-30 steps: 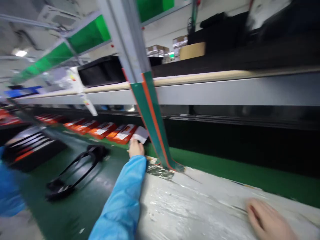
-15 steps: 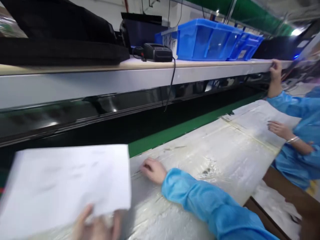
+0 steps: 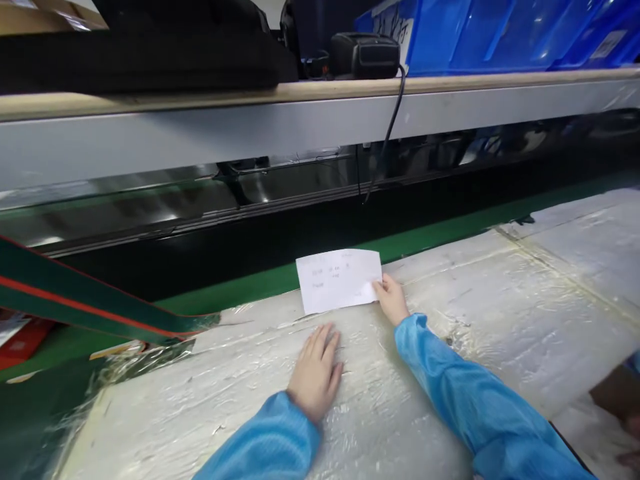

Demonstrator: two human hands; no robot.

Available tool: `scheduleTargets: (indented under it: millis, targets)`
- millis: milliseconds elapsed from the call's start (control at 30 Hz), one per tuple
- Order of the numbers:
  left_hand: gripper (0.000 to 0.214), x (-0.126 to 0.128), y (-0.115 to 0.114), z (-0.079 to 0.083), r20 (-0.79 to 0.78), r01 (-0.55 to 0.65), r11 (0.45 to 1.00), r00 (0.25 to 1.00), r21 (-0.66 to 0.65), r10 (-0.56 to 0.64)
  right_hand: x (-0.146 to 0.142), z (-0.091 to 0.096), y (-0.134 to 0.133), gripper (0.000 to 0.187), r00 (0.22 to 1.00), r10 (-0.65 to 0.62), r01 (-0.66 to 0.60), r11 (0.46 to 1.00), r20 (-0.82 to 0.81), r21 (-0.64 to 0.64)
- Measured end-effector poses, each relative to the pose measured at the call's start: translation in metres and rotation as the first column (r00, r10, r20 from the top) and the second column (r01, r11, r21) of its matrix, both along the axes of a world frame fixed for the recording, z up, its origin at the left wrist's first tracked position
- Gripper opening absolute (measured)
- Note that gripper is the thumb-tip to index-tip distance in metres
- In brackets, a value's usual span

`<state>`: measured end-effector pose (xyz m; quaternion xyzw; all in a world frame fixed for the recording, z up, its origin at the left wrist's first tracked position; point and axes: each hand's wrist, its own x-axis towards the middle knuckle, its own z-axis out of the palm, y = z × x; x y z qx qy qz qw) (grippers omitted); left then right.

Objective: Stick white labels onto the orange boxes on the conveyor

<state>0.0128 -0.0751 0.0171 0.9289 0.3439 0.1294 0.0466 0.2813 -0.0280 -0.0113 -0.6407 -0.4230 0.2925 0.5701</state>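
A white sheet of paper (image 3: 340, 281) with a few faint printed marks is held at the far edge of the plastic-wrapped work surface (image 3: 280, 320). Its right edge is pinched between the thumb and fingers of my right hand (image 3: 393, 299). My left hand (image 3: 316, 373) lies flat on the wrinkled clear plastic just below the paper, fingers stretched out and holding nothing. Both forearms are in blue sleeves. The print on the sheet is too small to read.
Above runs a shelf (image 3: 200, 127) carrying blue bins (image 3: 480, 37), a black device (image 3: 365, 55) with a hanging cable, and a large black object (image 3: 185, 47). A green band with a red stripe (image 3: 100, 293) slants down at the left, near a red object (image 3: 25, 343).
The paper has moved from my left hand, close to the camera, to my right hand farther off. My left hand has let go and lies flat. The view has turned left and downward.
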Motion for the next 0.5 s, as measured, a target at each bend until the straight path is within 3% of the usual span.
scheduleTargets:
  millis: [133,267,500]
  targets:
    - [0.052,-0.005,0.006,-0.002,0.039,0.049,0.998,0.998,-0.04,-0.047,0.054,-0.008,0.016,0.049,0.979,-0.145,0.139,0.989,0.14,0.054]
    - [0.053,-0.005,0.007,-0.006,0.055,0.054,0.998,0.997,-0.014,-0.054,0.088,-0.006,0.024,0.045,0.917,-0.267,0.249,0.963,0.296,0.098]
    - [0.055,-0.011,0.015,-0.009,0.025,0.102,0.974,0.994,0.201,-0.109,0.145,0.004,0.058,0.033,0.704,-0.46,0.499,0.863,0.541,0.084]
